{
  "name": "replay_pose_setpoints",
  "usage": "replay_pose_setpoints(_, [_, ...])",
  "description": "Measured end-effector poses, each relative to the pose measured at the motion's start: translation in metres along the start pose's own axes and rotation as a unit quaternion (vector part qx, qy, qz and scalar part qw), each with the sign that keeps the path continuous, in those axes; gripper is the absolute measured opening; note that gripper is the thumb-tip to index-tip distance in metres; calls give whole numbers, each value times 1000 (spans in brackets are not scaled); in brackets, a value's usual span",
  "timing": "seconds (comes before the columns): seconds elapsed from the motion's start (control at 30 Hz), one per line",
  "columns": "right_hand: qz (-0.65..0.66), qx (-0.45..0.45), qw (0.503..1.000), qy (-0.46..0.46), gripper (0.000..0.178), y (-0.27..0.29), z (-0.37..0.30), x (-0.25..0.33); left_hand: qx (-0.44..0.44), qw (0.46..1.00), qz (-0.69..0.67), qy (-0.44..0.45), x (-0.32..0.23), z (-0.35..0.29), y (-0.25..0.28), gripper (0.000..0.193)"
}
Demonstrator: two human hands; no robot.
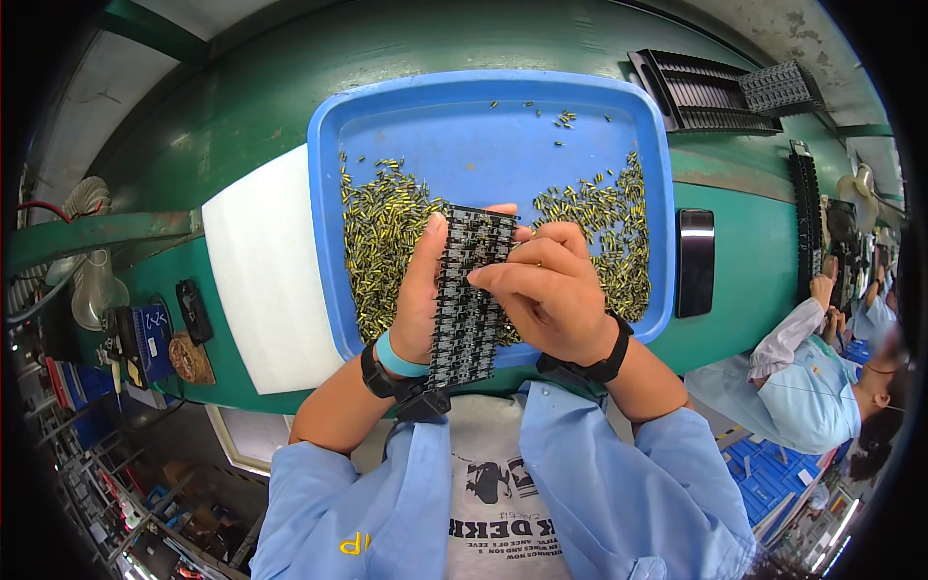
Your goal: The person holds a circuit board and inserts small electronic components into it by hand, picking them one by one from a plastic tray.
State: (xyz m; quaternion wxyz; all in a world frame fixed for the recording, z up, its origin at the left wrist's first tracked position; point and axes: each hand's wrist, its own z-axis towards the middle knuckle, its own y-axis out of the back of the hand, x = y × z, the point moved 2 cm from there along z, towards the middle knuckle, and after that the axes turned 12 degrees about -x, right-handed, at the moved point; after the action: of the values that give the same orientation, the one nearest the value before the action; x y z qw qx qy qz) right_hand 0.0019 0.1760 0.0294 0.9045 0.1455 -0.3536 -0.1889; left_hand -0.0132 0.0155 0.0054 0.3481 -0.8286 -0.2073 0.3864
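Black slotted fixture board [467,302] gripped upright along its edge by left hand [418,295], right hand [546,290] pinching fingertips onto its top face. Beneath both hands, blue tray [483,116] scattered with small brass pins [379,232]. Beyond left hand, white sheet [261,261].

The left hand [418,295] was held upright beside the black board [466,295]; the right hand [551,290] was curled, fingertips pinched against it.

Likely a factory assembly line: green workbench [735,251], co-worker [822,377] alongside.
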Motion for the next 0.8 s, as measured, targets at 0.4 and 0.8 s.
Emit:
replay_pose_setpoints(0.4, [-65, 21, 997, 24, 37, 1, 1, 13, 58, 989, -133, 13, 0, 6, 12, 85])
replay_pose_setpoints(0.8, [-49, 27, 998, 24, 30, 2, 7, 6, 91, 975, -202, 8, -9, 7, 12, 88])
